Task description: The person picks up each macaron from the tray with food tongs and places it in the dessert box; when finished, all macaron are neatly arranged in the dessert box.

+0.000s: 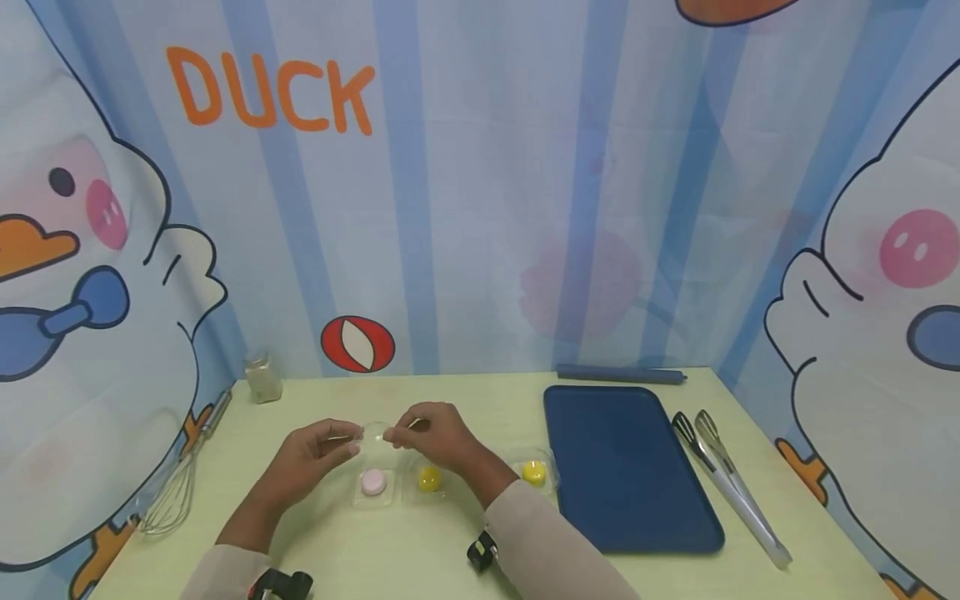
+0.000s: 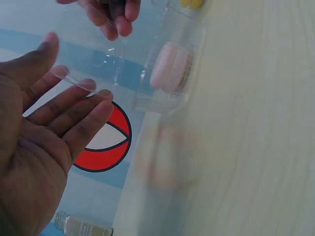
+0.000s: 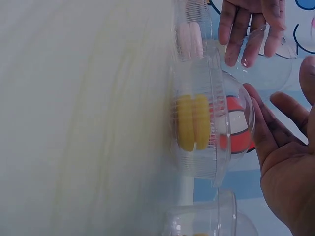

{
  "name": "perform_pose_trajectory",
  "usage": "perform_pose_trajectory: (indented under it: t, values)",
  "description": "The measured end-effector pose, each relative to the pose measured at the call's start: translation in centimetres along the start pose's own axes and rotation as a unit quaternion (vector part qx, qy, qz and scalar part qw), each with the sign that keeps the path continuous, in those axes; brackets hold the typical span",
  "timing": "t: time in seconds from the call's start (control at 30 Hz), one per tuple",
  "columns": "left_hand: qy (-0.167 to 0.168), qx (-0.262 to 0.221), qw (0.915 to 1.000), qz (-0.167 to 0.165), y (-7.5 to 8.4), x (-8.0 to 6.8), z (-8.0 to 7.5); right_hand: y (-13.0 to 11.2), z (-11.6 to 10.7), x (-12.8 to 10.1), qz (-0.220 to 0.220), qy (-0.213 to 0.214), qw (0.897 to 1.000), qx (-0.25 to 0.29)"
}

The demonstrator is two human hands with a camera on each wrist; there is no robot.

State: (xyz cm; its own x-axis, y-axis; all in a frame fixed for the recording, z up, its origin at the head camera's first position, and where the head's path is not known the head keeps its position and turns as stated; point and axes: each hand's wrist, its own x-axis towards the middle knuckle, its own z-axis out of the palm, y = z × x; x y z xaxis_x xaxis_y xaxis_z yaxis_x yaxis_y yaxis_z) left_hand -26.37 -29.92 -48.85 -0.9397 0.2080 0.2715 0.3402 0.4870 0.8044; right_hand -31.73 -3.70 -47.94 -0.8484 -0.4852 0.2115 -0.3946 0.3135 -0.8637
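Note:
Above the table, a clear plastic lid (image 1: 373, 435) is held between both hands. My left hand (image 1: 306, 460) pinches its left edge, and my right hand (image 1: 442, 437) grips the right edge. Just below sits a pink macaron (image 1: 372, 482) in an uncovered clear plastic base (image 2: 157, 101). To its right, partly behind the right wrist, a yellow macaron (image 1: 429, 479) sits in a clear box with a domed cover, seen in the right wrist view. Another yellow macaron (image 1: 534, 473) is in a clear box beyond the right forearm.
On the right lies a dark blue tray (image 1: 630, 475), with metal tongs (image 1: 738, 487) beside it. A dark blue rolling pin (image 1: 621, 374) is at the back edge. A whisk (image 1: 180, 483) lies along the left edge, near a small glass jar (image 1: 262, 379).

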Motion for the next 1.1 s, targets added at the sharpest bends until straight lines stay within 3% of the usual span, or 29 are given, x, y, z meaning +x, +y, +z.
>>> perform_pose_trajectory:
  t: [0.2,0.4,0.53,0.63,0.83,1.1]
  values:
    - [-0.047,-0.021,0.9983,0.028,0.1,-0.1,-0.6,-0.2,-0.1,-0.4,-0.004,-0.039,0.999,-0.007]
    - [-0.071,-0.012,0.9971,0.024,0.5,-0.2,-0.6,-0.7,0.2,-0.9,-0.014,-0.055,0.998,-0.008]
    - [-0.096,-0.013,0.9953,0.007,0.6,-0.4,-0.5,-1.1,0.3,-1.4,-0.017,-0.062,0.997,-0.046]
    - [-0.105,-0.007,0.9944,0.011,0.7,-0.6,-0.5,-1.2,0.3,-1.8,-0.022,-0.069,0.993,-0.089]
    - [-0.101,0.013,0.9944,0.030,1.0,-1.0,-0.2,-1.6,0.6,-2.6,-0.009,-0.072,0.976,-0.205]
    - [-0.096,0.048,0.9934,-0.041,1.1,-1.8,0.3,-2.0,1.0,-3.3,-0.034,-0.072,0.964,-0.252]
